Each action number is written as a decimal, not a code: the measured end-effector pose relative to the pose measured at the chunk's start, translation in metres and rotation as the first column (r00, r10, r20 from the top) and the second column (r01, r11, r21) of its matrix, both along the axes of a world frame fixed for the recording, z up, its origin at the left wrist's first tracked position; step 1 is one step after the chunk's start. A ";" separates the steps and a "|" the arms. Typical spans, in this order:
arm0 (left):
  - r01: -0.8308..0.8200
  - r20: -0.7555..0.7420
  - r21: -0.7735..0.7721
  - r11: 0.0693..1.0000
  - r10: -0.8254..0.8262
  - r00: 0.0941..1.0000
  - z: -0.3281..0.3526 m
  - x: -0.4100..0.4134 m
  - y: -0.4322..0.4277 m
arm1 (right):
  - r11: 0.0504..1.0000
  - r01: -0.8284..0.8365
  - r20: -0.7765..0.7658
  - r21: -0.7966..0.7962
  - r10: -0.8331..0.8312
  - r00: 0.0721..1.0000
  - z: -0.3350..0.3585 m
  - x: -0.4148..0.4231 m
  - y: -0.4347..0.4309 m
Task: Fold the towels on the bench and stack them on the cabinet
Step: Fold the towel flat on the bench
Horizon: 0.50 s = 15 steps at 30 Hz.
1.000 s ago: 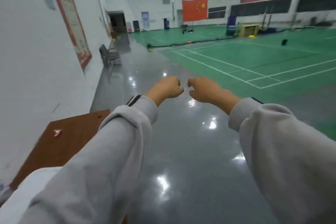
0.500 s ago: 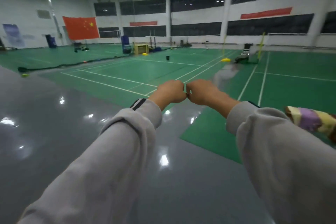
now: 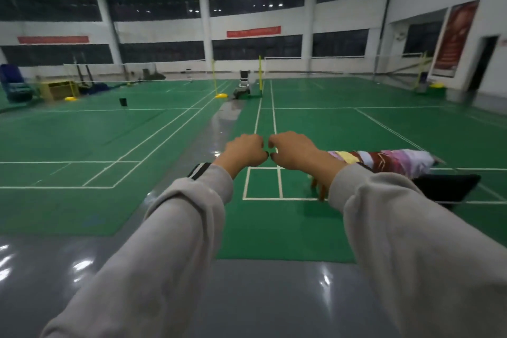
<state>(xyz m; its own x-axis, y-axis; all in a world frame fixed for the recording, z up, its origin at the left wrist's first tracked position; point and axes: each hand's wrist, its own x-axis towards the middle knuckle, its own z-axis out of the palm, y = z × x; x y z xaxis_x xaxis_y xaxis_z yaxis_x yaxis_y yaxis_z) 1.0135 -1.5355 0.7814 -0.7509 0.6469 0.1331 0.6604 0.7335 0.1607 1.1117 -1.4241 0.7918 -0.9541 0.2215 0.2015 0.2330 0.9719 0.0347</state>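
Note:
Both arms in grey sleeves reach forward at chest height. My left hand and my right hand are curled into fists side by side, almost touching, with nothing visible in them. To the right, behind my right forearm, lies a pile of colourful towels in pink, yellow and white, resting on a dark bench. My right sleeve hides the bench's near part. The cabinet is out of view.
I face green badminton courts with white lines. Glossy grey floor lies under my arms. Net posts, a wheeled chair and equipment at the far left stand well away. A doorway is at the right.
My view has swung to the right, from the wall and brown cabinet top to the courts. The towels and bench have come into view. My fists have stayed together.

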 end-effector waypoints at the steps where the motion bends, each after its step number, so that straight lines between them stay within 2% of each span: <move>1: 0.033 0.002 0.007 0.999 -0.033 0.999 -0.001 -0.014 0.023 | 0.999 0.030 0.005 -0.016 -0.030 1.000 -0.001 -0.010 0.021; 10: 0.262 -0.040 0.013 0.965 -0.262 0.964 -0.021 -0.104 0.229 | 0.961 0.269 0.005 -0.057 -0.269 0.963 -0.026 -0.080 0.217; 15: 0.320 0.014 0.058 0.946 -0.321 0.947 -0.039 -0.160 0.352 | 0.945 0.324 0.008 -0.036 -0.324 0.946 -0.049 -0.132 0.331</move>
